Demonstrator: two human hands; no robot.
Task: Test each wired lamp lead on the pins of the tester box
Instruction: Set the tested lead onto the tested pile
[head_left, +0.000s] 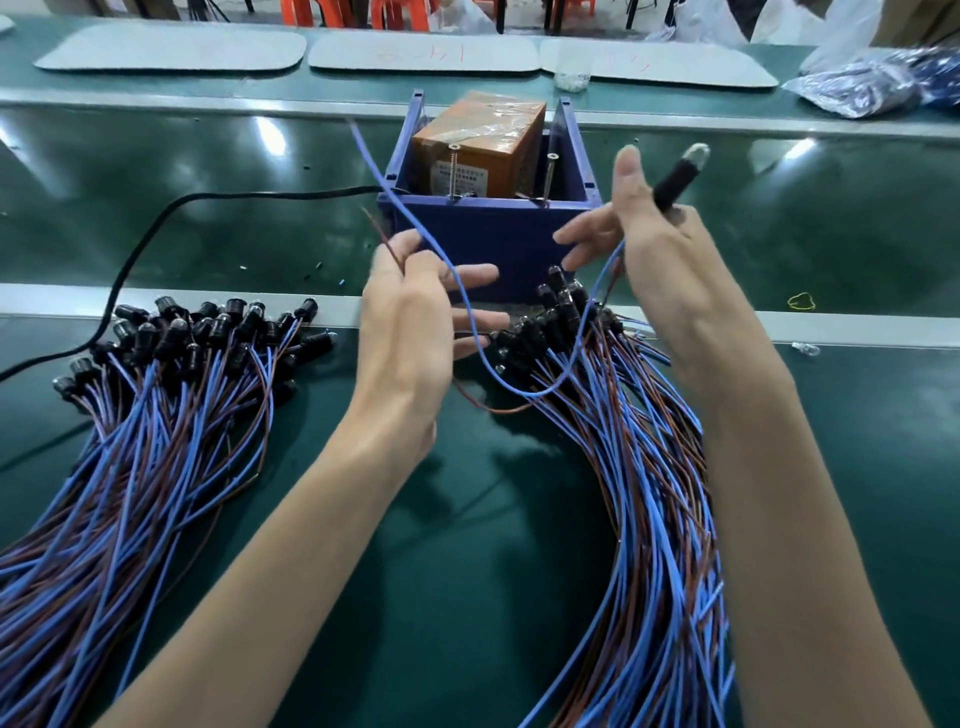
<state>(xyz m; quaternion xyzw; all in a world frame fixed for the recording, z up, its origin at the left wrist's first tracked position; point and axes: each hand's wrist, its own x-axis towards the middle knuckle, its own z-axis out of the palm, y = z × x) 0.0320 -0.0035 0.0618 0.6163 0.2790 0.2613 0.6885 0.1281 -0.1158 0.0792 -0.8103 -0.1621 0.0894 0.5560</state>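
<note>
One lamp lead is held up just in front of the tester box. Its black lamp end is gripped in the right hand, bulb tilted up and to the right. Its blue wire and brown wire are pinched in the left hand, with the other fingers spread. The wire tips are kept apart from the two pins at the box's front edge. An orange block is seen inside the box. A left pile and a right pile of leads are laid on the green table. A black cable is run to the box's left side.
</note>
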